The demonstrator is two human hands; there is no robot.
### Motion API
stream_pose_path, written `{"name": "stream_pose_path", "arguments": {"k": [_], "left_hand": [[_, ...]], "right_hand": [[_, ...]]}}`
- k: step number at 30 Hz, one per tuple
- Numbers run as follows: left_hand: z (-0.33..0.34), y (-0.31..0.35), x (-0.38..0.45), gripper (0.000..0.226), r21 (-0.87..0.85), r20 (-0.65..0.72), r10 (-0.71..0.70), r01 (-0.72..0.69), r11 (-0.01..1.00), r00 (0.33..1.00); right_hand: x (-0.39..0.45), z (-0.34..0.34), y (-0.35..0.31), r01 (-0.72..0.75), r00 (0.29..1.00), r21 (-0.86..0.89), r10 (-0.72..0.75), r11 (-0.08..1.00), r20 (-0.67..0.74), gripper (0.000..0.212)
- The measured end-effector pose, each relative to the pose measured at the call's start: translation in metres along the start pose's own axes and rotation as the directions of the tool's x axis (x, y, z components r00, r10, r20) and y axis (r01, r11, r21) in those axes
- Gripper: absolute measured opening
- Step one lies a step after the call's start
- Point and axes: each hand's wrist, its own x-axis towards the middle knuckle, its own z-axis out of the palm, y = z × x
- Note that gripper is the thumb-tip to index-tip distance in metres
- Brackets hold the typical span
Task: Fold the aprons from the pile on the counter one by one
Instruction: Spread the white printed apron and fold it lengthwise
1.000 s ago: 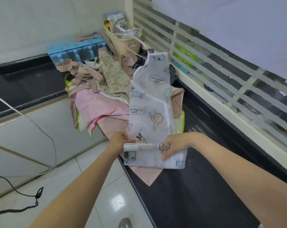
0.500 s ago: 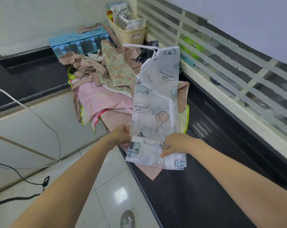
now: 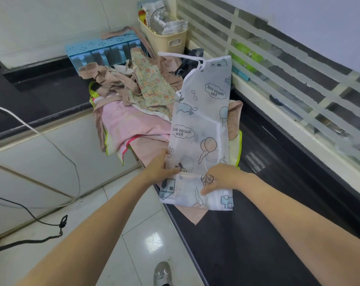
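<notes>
Folded hem up since earlier | both hands (image 3: 160,169) (image 3: 221,177) pinching white apron (image 3: 201,129) at counter (image 3: 257,234) front edge | apron pile (image 3: 133,112), beige basket (image 3: 164,38) behind

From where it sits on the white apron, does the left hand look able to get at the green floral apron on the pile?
Probably yes. The left hand pinches the white apron's near edge; the green floral apron lies uncovered atop the pile beyond it, with nothing between. It would have to let go first.
</notes>
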Motion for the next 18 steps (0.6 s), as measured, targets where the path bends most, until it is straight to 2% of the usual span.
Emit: {"name": "stream_pose_path", "arguments": {"k": [1, 3, 5, 6, 7, 8, 9, 10, 11, 13, 15, 17, 18], "left_hand": [[0.003, -0.003, 0.000, 0.045, 0.074, -0.044, 0.031, -0.028, 0.997, 0.999], [0.008, -0.010, 0.001, 0.051, 0.185, -0.177, 0.063, -0.030, 0.982, 0.982], [0.014, -0.016, 0.002, 0.053, 0.351, -0.313, 0.134, -0.017, 0.936, 0.940], [0.019, -0.018, 0.001, 0.050, 0.466, -0.333, 0.254, -0.076, 0.882, 0.908], [0.023, -0.021, 0.001, 0.045, 0.576, -0.291, 0.405, -0.180, 0.797, 0.867], [0.028, -0.024, 0.000, 0.044, 0.663, -0.167, 0.521, -0.295, 0.688, 0.837], [0.032, -0.025, -0.003, 0.055, 0.728, 0.011, 0.547, -0.381, 0.569, 0.837], [0.035, -0.026, -0.006, 0.071, 0.774, 0.174, 0.497, -0.430, 0.465, 0.850], [0.037, -0.029, -0.010, 0.083, 0.802, 0.259, 0.420, -0.436, 0.407, 0.870], [0.038, -0.032, -0.012, 0.090, 0.842, 0.279, 0.358, -0.406, 0.356, 0.891], [0.039, -0.030, -0.013, 0.093, 0.875, 0.282, 0.318, -0.378, 0.301, 0.905], [0.037, -0.028, -0.010, 0.090, 0.890, 0.296, 0.256, -0.363, 0.277, 0.920], [0.036, -0.027, -0.008, 0.084, 0.890, 0.304, 0.233, -0.363, 0.277, 0.924]], "right_hand": [[0.001, 0.003, 0.004, -0.048, 0.996, 0.157, 0.059, 0.986, -0.067, 0.057], [0.003, 0.012, 0.010, -0.112, 0.960, 0.435, 0.210, 0.893, -0.184, 0.055], [0.003, 0.023, 0.011, -0.130, 0.922, 0.505, 0.291, 0.853, -0.255, 0.054], [0.002, 0.027, 0.009, -0.124, 0.912, 0.499, 0.298, 0.857, -0.284, 0.056], [0.001, 0.028, 0.008, -0.103, 0.907, 0.497, 0.287, 0.862, -0.309, 0.057], [0.000, 0.029, 0.009, -0.076, 0.908, 0.504, 0.268, 0.861, -0.321, 0.058], [0.000, 0.028, 0.010, -0.051, 0.915, 0.514, 0.247, 0.857, -0.321, 0.059], [-0.002, 0.027, 0.011, -0.042, 0.922, 0.530, 0.237, 0.847, -0.305, 0.059], [-0.002, 0.027, 0.012, -0.049, 0.927, 0.542, 0.241, 0.839, -0.289, 0.059], [0.002, 0.027, 0.009, -0.108, 0.916, 0.525, 0.290, 0.844, -0.277, 0.058], [0.004, 0.025, -0.002, -0.202, 0.901, 0.415, 0.335, 0.887, -0.277, 0.049], [0.007, 0.026, -0.012, -0.300, 0.886, 0.311, 0.384, 0.902, -0.260, 0.045], [0.005, 0.029, -0.018, -0.322, 0.867, 0.259, 0.393, 0.911, -0.306, 0.044]]}}
